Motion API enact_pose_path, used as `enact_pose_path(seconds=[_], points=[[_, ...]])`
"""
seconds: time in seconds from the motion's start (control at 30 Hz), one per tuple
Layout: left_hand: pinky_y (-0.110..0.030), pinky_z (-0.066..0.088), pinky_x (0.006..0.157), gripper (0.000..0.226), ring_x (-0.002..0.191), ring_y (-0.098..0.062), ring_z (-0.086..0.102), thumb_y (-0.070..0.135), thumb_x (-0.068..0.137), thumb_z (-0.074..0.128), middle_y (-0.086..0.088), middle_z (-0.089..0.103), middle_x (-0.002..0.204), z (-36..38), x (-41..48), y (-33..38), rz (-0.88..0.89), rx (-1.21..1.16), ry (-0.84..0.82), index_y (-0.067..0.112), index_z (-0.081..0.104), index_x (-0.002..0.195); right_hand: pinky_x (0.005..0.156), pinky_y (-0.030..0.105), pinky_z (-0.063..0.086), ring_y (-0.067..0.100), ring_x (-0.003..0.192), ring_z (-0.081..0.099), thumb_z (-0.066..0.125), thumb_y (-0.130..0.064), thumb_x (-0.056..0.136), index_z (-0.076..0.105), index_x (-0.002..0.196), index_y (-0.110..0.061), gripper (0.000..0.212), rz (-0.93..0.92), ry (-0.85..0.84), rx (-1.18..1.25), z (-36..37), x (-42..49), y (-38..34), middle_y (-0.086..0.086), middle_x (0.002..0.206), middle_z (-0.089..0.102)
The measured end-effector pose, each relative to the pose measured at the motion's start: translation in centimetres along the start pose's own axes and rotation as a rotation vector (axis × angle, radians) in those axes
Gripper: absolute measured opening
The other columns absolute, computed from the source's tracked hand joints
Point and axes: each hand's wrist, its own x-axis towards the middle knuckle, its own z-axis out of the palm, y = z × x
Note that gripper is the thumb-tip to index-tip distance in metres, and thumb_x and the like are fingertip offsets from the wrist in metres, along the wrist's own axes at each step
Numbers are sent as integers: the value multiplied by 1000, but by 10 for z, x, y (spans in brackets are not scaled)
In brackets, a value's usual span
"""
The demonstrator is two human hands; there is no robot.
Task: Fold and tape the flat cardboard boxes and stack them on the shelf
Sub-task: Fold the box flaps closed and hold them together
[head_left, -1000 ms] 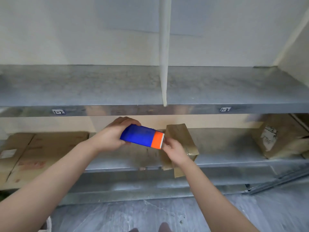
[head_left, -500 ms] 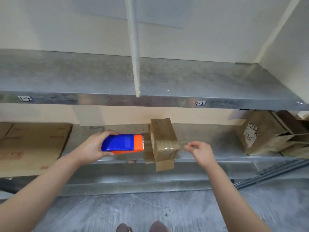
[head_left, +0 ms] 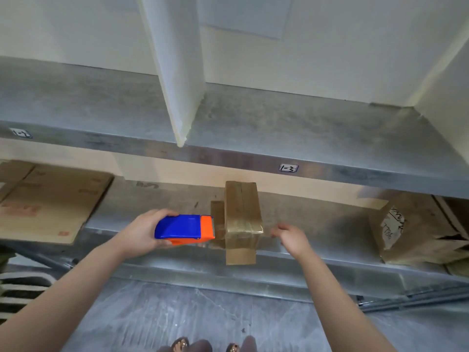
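- Sitting at the front edge of the lower grey metal shelf (head_left: 330, 219), the small brown cardboard box (head_left: 242, 214) has one flap overhanging that edge toward the person; long axis runs front-to-back, from edge to back wall.
- Clear tape band looks wrapped across the box's near end, crosswise to that axis; hard to see where the strip ends on the rt side.
- Blue-and-orange plastic tape dispenser (head_left: 184, 229) is just left of the box, orange cutter end pointing at its left face, touching or nearly so. Can't tell if tape is cut yet.
- Left hand (head_left: 144, 231) is clamped round the dispenser's blue body, fingers curled over top.
- Right hand (head_left: 291, 237) is just right of the box, apart from it, fingers loosely spread, gripping nothing visible; it's the free hand and nearest the box's rt face.
- Judgement: next move prob. turns on the rt hand pressing leftward onto that face while the left tears the tape off.
- Outward: flat cardboard sheets (head_left: 48, 201) lie at the shelf's left end, a crumpled brown box w/ handwriting (head_left: 411, 227) at the right end; the upper shelf (head_left: 253, 118) above carries only a white divider panel (head_left: 177, 72).
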Motion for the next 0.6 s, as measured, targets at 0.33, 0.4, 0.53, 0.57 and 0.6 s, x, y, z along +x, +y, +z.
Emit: enact_pose_path(seconds=[0.33,0.4,0.53,0.57,0.6], points=[[-17,33,91,73,109,-15,54,30,65,87,2,59,118,18,7,22,-3,60,46,21,55,129,54,23,47,18,78,64,49,-30,97,60,76,-24,24,-11,-39,85,40,14,9,5,82,65],[-20,35,91,71,108,-18,55,28,64,87,1,61,117,17,7,23,-4,78,71,20,56,128,67,26,43,22,88,62,53,-49,92,57,88,-24,26,-4,-19,-69,41,14,12,-2,83,62],[-24,37,93,71,110,-17,52,29,67,85,3,58,119,14,4,24,-36,96,72,24,54,130,85,31,45,22,108,60,65,-45,87,54,116,-20,39,-133,101,-98,43,1,22,-1,113,63],[-23,36,93,70,111,-16,51,29,68,84,5,57,119,14,4,25,-42,98,70,26,53,131,90,32,46,22,112,59,65,-37,89,54,121,-20,38,-227,129,-50,43,-3,23,-2,119,62],[-22,35,92,69,111,-15,50,29,69,84,6,56,119,14,4,26,-40,101,71,27,53,131,96,33,46,21,118,57,63,-32,91,52,127,-22,39,-316,139,7,41,-6,21,-2,126,60]])
